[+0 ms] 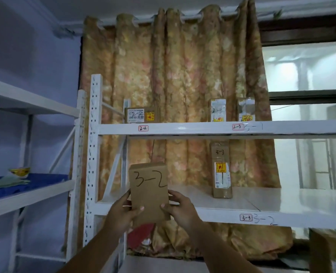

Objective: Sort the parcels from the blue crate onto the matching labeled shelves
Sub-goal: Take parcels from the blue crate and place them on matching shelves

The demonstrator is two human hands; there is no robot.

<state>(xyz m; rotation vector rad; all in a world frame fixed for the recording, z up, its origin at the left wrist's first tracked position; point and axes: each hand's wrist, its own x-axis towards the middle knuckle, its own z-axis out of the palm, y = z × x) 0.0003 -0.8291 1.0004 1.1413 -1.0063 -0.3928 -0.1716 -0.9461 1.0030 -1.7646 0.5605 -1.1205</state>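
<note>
A pleated floral cloth curtain hangs behind a white metal shelf rack with perforated uprights and smooth flat boards. In front of the left end of its lower shelf, a plain rectangular cardboard box marked 3-2 is held upright, long axis vertical, written face toward the viewer. The left hand and right hand clasp its lower side edges, thumbs pressed on the front.

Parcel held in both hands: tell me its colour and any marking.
Plain brown cardboard parcel, with 3-2 handwritten in black; the head view shows it best.
</note>
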